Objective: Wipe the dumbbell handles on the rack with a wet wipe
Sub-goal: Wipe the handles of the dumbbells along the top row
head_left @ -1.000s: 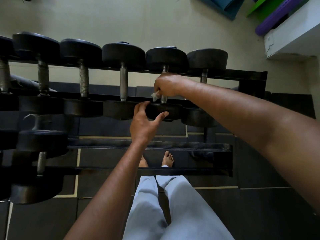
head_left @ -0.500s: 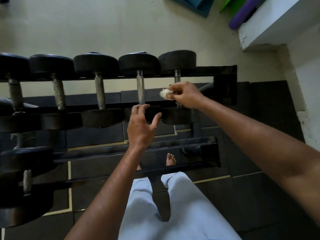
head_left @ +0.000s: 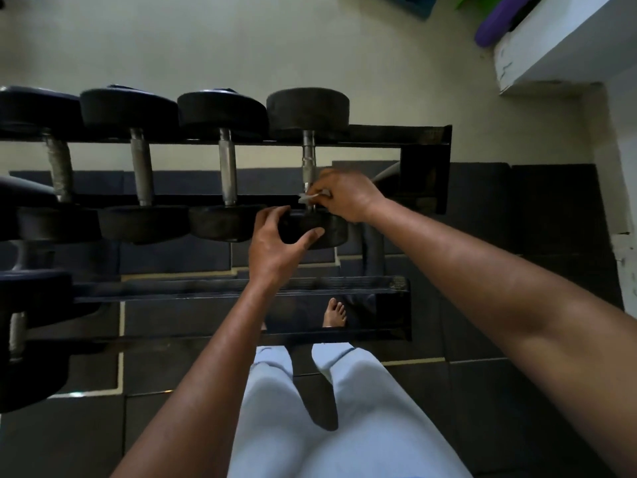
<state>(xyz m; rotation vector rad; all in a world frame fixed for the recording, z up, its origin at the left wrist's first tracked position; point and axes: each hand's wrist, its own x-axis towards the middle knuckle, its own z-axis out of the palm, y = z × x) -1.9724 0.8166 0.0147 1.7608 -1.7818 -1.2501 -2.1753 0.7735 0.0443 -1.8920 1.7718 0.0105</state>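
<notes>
- Wet wipe (head_left: 307, 198) was pinched in right hand (head_left: 344, 198) against the handle (head_left: 309, 160) of the end dumbbell (head_left: 307, 167), at rack's (head_left: 427, 132) right end.
- Left hand (head_left: 275, 243) gripped its near head.
- Risk: thin pinch slips, wipe drops between rails; dumbbell rolls if that brace loosens.

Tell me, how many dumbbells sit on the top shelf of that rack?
4 show on the top shelf: far-left dumbbell cut by the frame edge, second dumbbell, third dumbbell, and rightmost dumbbell, whose handle the right hand wipes. More may lie out of frame.
</notes>
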